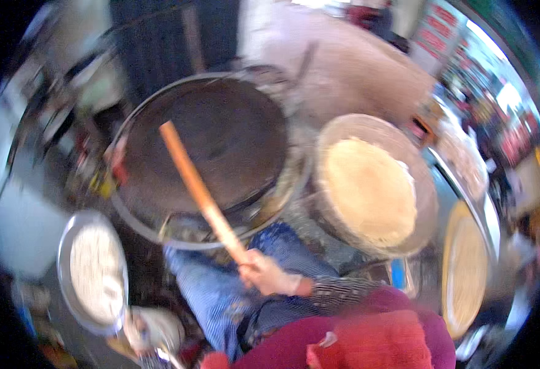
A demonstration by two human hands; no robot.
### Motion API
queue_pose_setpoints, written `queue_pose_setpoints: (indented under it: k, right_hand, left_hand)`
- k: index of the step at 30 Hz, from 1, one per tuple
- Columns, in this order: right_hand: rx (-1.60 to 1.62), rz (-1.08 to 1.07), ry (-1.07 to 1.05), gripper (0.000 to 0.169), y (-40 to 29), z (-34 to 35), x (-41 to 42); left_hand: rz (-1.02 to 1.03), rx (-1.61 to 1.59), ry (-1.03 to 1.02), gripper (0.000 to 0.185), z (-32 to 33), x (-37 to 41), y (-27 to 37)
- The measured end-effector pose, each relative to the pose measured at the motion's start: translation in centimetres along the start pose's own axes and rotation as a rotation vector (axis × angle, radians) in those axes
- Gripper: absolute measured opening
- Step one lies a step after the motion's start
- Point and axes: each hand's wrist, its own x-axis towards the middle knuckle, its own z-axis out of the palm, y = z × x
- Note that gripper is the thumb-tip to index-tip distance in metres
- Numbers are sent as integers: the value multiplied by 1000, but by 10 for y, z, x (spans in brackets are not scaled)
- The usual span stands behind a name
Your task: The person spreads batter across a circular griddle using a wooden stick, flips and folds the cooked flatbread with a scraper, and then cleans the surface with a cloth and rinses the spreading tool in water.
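My right hand grips the near end of a long flat wooden stick. The stick slants away to the left, over a large round dark griddle set in a pale rim. At lower left, my left hand is closed on the handle of a ladle. The ladle's head rests in white batter inside a metal basin. Motion blur softens the left hand's fingers. The griddle's surface shows bare.
Right of the griddle, a wide round tray bears pale yellow flatbreads. Another round yellowish tray stands farther right. A large tan board or surface lies behind. A pale round container is beside my left hand.
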Motion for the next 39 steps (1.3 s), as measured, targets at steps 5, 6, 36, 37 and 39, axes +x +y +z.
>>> queue_pose_setpoints:
  k: [5, 6, 36, 37, 39]
  right_hand:
    - [-256, -396, 71, 16, 10, -33, 51]
    - [-415, -374, 124, 19, 18, -40, 63]
    - [230, 134, -101, 20, 27, -46, -39]
    - [221, 88, -106, 19, 18, -47, -26]
    - [196, -60, -60, 17, 9, -44, 5]
  left_hand:
    - [232, 687, 181, 24, -75, -34, 96]
    - [255, 786, 191, 23, -89, -37, 113]
    - [224, -221, 138, 29, 2, -37, 54]
    - [222, -187, 136, 29, 7, -33, 54]
    - [186, -106, 115, 29, 29, -23, 51]
